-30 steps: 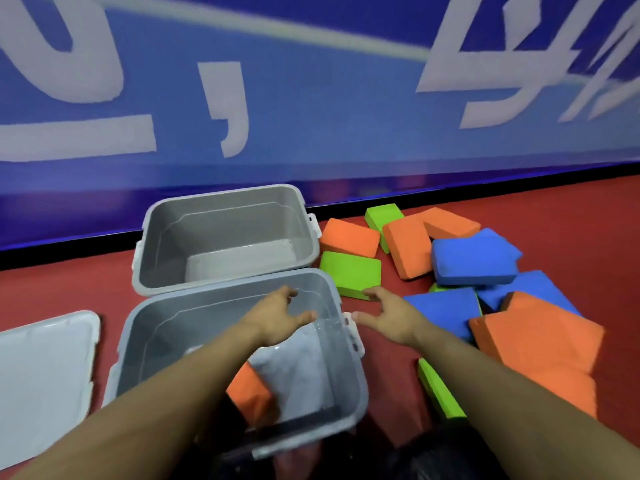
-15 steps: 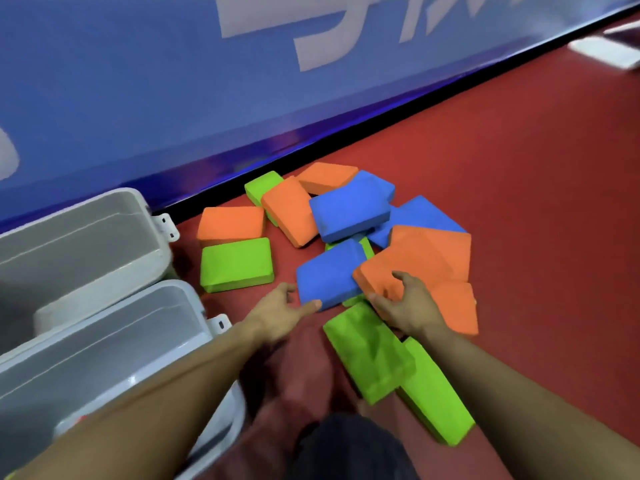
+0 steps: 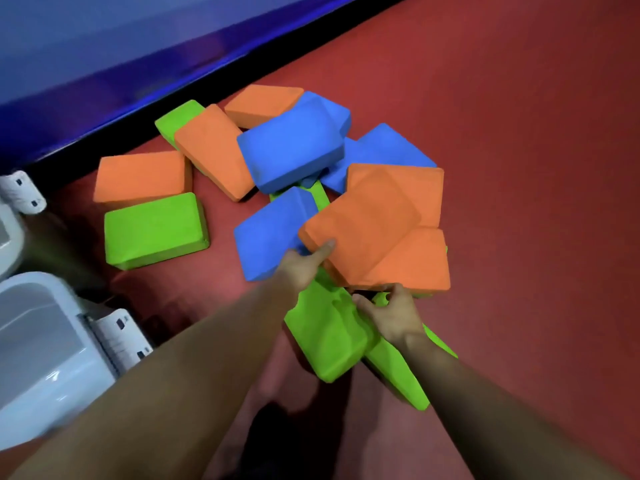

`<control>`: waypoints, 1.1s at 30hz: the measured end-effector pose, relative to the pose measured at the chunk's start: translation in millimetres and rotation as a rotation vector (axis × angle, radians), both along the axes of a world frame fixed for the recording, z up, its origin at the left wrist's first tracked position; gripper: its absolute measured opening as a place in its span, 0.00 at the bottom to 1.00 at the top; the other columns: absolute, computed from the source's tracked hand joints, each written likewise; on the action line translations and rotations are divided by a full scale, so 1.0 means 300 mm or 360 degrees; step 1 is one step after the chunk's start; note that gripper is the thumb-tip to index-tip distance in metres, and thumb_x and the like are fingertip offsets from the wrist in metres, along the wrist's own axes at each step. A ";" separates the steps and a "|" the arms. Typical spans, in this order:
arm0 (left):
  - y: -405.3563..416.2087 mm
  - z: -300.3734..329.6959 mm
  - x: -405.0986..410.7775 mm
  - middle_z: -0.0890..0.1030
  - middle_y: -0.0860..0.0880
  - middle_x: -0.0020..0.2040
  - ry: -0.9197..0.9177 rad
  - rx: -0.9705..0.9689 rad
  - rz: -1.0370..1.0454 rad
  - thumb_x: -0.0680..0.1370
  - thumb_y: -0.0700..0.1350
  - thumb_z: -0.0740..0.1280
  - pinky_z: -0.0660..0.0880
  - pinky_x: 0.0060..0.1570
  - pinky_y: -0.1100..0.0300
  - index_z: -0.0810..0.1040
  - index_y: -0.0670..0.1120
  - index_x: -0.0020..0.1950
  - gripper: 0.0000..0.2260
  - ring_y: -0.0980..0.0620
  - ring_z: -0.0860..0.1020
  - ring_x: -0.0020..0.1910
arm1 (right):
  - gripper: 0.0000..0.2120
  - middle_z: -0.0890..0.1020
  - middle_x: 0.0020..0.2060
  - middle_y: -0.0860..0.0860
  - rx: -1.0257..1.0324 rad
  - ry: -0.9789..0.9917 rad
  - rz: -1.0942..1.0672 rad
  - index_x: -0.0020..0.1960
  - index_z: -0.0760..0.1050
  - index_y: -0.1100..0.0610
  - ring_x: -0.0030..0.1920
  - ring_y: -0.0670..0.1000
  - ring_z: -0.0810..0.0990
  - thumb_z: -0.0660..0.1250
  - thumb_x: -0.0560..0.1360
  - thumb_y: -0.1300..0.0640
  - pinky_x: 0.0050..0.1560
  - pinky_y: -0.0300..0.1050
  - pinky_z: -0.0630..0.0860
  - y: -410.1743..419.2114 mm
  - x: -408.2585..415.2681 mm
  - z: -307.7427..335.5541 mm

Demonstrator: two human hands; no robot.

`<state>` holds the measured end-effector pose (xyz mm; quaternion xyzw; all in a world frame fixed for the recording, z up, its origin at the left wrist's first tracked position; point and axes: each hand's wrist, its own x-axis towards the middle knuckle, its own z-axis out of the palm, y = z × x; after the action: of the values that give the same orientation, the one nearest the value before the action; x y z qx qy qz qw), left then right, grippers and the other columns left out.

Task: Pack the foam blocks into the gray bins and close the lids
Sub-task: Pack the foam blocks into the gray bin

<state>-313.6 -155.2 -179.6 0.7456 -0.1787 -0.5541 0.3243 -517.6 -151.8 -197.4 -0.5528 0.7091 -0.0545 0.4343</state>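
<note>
I take this for a sports or play hall: a red rubbery floor (image 3: 519, 168) meets a glossy blue padded barrier wall (image 3: 104, 46) (black skirting (image 3: 214, 81) along its foot).

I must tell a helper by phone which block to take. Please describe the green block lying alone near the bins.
Start at the blue wall and the gray bins at left. Right of them lie two blocks apart from the pile. The green block is the nearer one, flat, with an orange block behind it.

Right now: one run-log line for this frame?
phase: pick | left hand: grips orange block | right hand: grips its near edge | gray bin: open, left
</note>
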 end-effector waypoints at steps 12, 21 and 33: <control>0.013 0.010 0.097 0.76 0.46 0.31 0.0320 -0.0216 0.0158 0.69 0.61 0.78 0.71 0.34 0.56 0.76 0.44 0.40 0.22 0.49 0.73 0.30 | 0.44 0.79 0.64 0.59 0.0414 0.0054 -0.0129 0.70 0.69 0.61 0.65 0.59 0.77 0.76 0.66 0.33 0.66 0.51 0.74 0.068 0.052 -0.165; 0.229 0.299 0.407 0.86 0.46 0.53 -0.0008 -0.0360 0.0184 0.76 0.56 0.73 0.79 0.53 0.53 0.83 0.41 0.56 0.20 0.50 0.83 0.50 | 0.43 0.84 0.57 0.57 0.0238 0.0124 -0.0126 0.63 0.75 0.58 0.62 0.59 0.81 0.73 0.63 0.26 0.65 0.54 0.74 0.188 0.188 -0.025; 0.751 0.751 0.855 0.84 0.47 0.47 -0.0478 -0.0595 0.0556 0.72 0.57 0.77 0.80 0.53 0.46 0.82 0.45 0.49 0.16 0.47 0.81 0.44 | 0.44 0.81 0.62 0.62 -0.0308 0.0172 0.0363 0.65 0.78 0.61 0.64 0.62 0.79 0.68 0.67 0.25 0.65 0.55 0.74 0.236 0.507 0.576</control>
<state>-57.2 70.2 45.8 0.7660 -0.1926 -0.3308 0.5165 -365.5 -81.1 -24.7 -0.6711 0.6555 -0.0431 0.3436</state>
